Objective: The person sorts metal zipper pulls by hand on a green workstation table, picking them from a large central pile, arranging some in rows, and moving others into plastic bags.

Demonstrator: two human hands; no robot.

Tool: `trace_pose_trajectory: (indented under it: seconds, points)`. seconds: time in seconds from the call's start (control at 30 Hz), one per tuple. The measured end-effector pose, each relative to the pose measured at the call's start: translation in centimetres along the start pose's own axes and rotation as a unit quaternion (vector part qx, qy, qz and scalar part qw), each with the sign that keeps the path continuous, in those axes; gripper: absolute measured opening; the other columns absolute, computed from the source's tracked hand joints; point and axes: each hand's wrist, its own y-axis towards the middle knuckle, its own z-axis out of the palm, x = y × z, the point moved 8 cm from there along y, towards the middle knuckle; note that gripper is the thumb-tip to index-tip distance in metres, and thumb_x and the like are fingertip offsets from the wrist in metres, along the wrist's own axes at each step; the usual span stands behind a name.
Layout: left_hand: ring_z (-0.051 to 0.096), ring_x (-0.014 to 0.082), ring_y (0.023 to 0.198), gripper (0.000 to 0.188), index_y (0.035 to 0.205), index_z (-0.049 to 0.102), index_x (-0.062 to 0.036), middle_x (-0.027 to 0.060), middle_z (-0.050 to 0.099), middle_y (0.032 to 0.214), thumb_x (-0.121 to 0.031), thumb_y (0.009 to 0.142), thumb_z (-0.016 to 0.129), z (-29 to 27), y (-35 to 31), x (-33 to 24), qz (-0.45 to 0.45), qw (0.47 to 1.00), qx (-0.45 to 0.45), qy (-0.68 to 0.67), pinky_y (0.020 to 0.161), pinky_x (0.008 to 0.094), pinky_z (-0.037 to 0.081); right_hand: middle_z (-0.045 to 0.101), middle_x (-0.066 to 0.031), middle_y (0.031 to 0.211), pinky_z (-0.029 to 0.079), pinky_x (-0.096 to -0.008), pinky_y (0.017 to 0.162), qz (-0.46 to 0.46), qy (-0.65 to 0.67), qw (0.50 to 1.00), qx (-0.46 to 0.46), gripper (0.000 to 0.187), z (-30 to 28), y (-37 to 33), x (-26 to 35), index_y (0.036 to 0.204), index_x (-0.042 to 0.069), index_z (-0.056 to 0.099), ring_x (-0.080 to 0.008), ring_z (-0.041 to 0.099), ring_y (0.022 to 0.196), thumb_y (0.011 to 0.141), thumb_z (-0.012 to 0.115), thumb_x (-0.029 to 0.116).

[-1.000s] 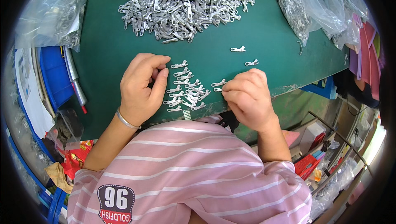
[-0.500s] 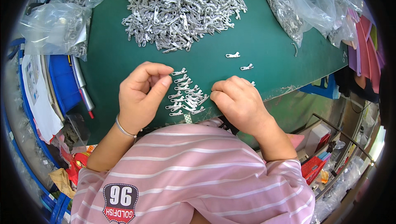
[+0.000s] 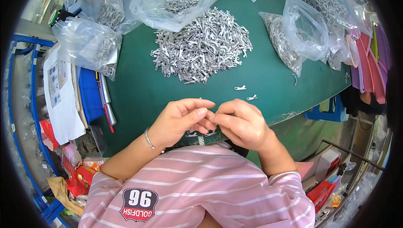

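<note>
My left hand point(image 3: 183, 119) hovers over the front of the green table, its fingers loosely bent and apart, with nothing visible in them. Right beside it, my right hand point(image 3: 243, 124) is closed in a pinch, the fingertips meeting near the left fingers. Whatever it holds is hidden or too small to make out. Below my hands a few small silver metal clasps point(image 3: 192, 134) show by the table's front edge; the hands cover others. Two more loose clasps lie to the right, one farther back point(image 3: 240, 88) and one nearer point(image 3: 251, 97).
A heap of silver clasps point(image 3: 201, 45) stands at the back, with an open clear plastic bag point(image 3: 174, 1) against it. Bags of metal rings point(image 3: 90, 45) lie left, more bagged metal parts point(image 3: 282, 39) right. A blue bin point(image 3: 89, 91) and pens point(image 3: 105, 100) flank the left edge.
My left hand has moved right and my right hand slightly left relative to the table, so they now meet over the small clasps. The view has shifted, showing more of the back.
</note>
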Motion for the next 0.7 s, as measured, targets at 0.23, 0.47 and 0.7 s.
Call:
trace_pose_trajectory:
  seconds: [0.23, 0.47, 0.7]
  points:
    - [0.071, 0.0166, 0.084, 0.020, 0.112, 0.064, 0.0046, 0.0118, 0.071, 0.097, -0.005, 0.095, 0.068, -0.8, 0.1, -0.3, 0.077, 0.996, -0.031, 0.028, 0.075, 0.0278, 0.060, 0.065, -0.0117, 0.095, 0.056, -0.0337, 0.067, 0.031, 0.048, 0.997, -0.045, 0.028, 0.7, -0.8, -0.4, 0.100, -0.002, 0.071, -0.0251, 0.065, 0.079, 0.074, 0.075, -0.010]
    - [0.070, 0.0154, 0.086, 0.014, 0.104, 0.064, 0.0040, 0.0114, 0.069, 0.099, 0.000, 0.092, 0.070, -0.4, -0.4, -1.5, 0.142, 0.989, -0.039, 0.005, 0.075, 0.0262, 0.060, 0.068, -0.0120, 0.097, 0.056, -0.0307, 0.068, 0.111, 0.097, 0.987, -0.067, 0.020, 0.8, -1.2, -1.3, 0.092, 0.001, 0.071, -0.0215, 0.068, 0.083, 0.076, 0.074, -0.010]
    - [0.069, 0.0166, 0.089, 0.019, 0.110, 0.065, 0.0061, 0.0104, 0.065, 0.102, 0.005, 0.090, 0.069, 0.1, -0.8, -1.9, 0.171, 0.980, -0.045, 0.091, 0.079, 0.0279, 0.060, 0.068, -0.0145, 0.098, 0.058, -0.0307, 0.073, 0.179, 0.196, 0.953, -0.146, 0.021, 1.5, -2.7, -2.8, 0.095, -0.001, 0.063, -0.0200, 0.070, 0.087, 0.081, 0.072, -0.011]
